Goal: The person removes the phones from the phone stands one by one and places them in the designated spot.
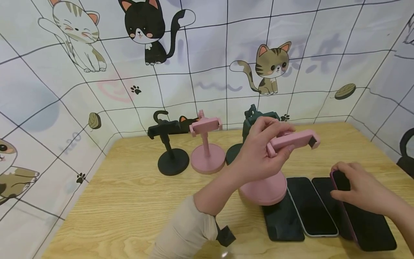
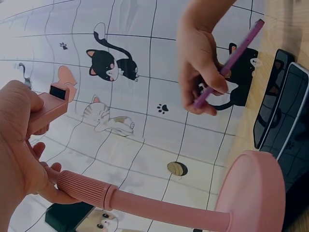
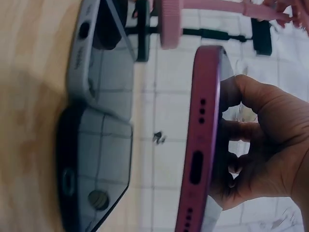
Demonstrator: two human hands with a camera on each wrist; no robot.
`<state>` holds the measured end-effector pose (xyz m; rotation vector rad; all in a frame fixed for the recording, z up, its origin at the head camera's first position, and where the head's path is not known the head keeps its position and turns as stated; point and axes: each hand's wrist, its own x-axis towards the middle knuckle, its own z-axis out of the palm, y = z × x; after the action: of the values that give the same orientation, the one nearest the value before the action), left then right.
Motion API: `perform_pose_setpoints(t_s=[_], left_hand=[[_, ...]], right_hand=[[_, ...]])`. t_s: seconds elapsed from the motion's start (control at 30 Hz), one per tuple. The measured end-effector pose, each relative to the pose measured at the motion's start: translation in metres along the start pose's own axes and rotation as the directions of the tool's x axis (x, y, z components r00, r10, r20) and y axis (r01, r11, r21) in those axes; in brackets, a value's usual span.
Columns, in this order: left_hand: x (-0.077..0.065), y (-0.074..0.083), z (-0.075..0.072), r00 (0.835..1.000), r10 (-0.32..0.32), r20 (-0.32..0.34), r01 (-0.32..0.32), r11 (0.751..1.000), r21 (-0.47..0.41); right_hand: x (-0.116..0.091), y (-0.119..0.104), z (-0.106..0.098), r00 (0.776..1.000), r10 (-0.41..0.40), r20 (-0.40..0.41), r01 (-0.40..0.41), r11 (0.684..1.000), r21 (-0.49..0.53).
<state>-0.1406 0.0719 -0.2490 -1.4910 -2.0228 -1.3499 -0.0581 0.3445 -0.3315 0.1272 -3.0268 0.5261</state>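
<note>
My left hand (image 1: 258, 153) grips the clamp at the top of a pink phone stand (image 1: 266, 189), fingers behind it and thumb along the front. The stand's ribbed collar and stem (image 2: 164, 208) run down to its round base. At the right, my right hand (image 1: 365, 187) holds a purple-edged smartphone (image 1: 372, 226) by its sides, dark screen up. The right wrist view shows that phone's purple bottom edge (image 3: 198, 140) apart from the phones below. Beneath it on the table lie a grey-edged phone (image 1: 312, 207) and two black phones, one partly hidden by the pink base.
Behind stand a black phone stand (image 1: 173, 160), another pink stand (image 1: 207, 158) and a dark green stand (image 1: 252, 120), partly hidden by my left hand. The wooden table (image 1: 136, 201) meets a cat-print cloth backdrop (image 1: 207, 79). A black object (image 1: 407, 154) sits at the right edge.
</note>
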Motion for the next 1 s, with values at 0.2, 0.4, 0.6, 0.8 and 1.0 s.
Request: perform_pose_setpoints(t_s=[0.2, 0.4, 0.6, 0.8, 1.0], left_hand=[[0.018, -0.002, 0.016, 1.0, 0.011, -0.024, -0.011, 1.0, 0.005], [0.034, -0.005, 0.032, 1.0, -0.026, -0.011, 0.026, 1.0, 0.011], [0.048, -0.015, 0.051, 0.999, 0.034, -0.021, -0.031, 0.993, 0.11], [0.059, -0.026, 0.064, 0.998, 0.033, -0.049, -0.022, 0.978, 0.209], [0.066, -0.035, 0.077, 0.995, 0.045, -0.09, -0.02, 0.967, 0.254]], right_hand=[[-0.001, 0.037, 0.006, 0.995, 0.057, 0.088, -0.057, 0.998, -0.007], [-0.001, 0.062, 0.006, 0.982, 0.099, 0.162, -0.106, 0.994, 0.035], [0.0, 0.071, 0.006, 0.987, 0.084, 0.138, -0.093, 0.994, 0.057], [-0.003, 0.071, 0.011, 0.995, 0.041, 0.094, -0.049, 0.995, 0.085], [-0.002, 0.076, 0.007, 0.994, 0.056, 0.096, -0.062, 0.996, 0.059]])
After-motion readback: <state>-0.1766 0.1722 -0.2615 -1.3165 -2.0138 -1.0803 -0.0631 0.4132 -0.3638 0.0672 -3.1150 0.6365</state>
